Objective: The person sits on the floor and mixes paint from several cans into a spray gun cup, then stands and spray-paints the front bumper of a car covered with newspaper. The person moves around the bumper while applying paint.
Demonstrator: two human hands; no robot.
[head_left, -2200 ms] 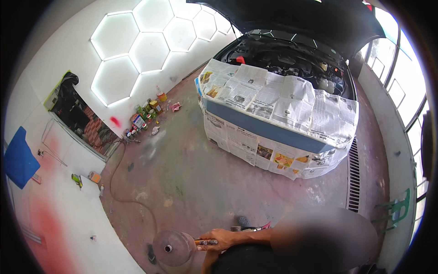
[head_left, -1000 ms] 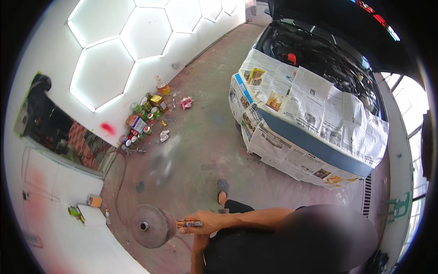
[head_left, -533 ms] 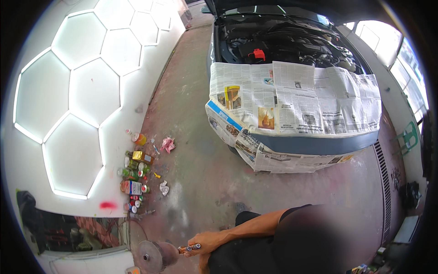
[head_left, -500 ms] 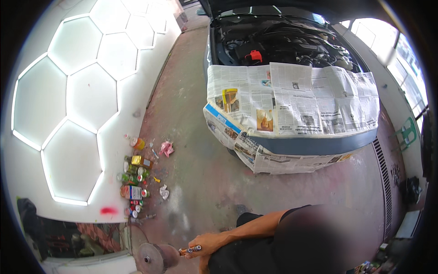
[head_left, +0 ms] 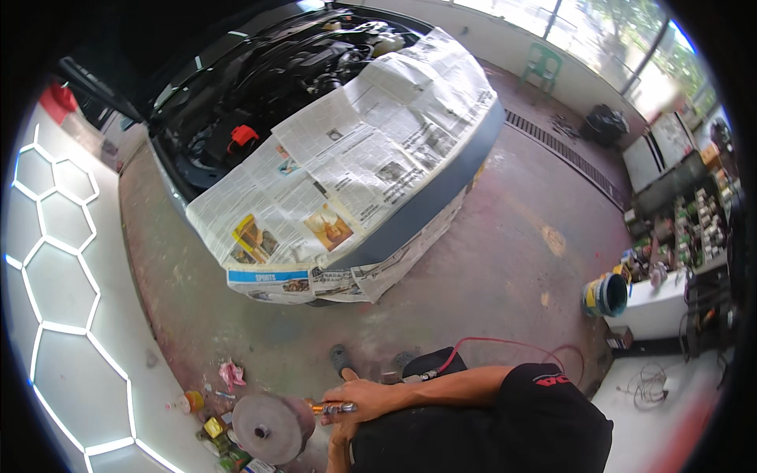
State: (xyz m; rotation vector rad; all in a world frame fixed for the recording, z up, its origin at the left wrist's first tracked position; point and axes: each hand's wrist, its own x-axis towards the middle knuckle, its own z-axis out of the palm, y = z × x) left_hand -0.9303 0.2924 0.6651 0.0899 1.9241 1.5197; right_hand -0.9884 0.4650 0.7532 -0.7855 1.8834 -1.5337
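My right hand (head_left: 364,396) is wrapped round a spray gun (head_left: 335,408) with orange and silver knobs at its back. A round, grey-pink paint cup (head_left: 272,430) sits on the gun, its lid facing up. From a metal fitting beyond the hand, a red air hose (head_left: 505,341) runs off to the right. My left forearm (head_left: 339,453) rises from the lower edge to just below the right hand; its fingers are hidden. Ahead stands a car with its bonnet up, its front covered in newspaper (head_left: 355,158) except for a bare blue-grey strip (head_left: 426,197).
Bottles and cans (head_left: 214,427) stand on the floor by the left wall, near crumpled pink paper (head_left: 231,374). At right are a bucket (head_left: 605,296), a bench crowded with cans (head_left: 690,229) and a floor drain grate (head_left: 564,154). A green chair (head_left: 541,67) stands far back.
The view has swung to the right, so the car now lies further left and slanted. The bench, bucket and red hose have come into sight. My right hand still grips the spray gun.
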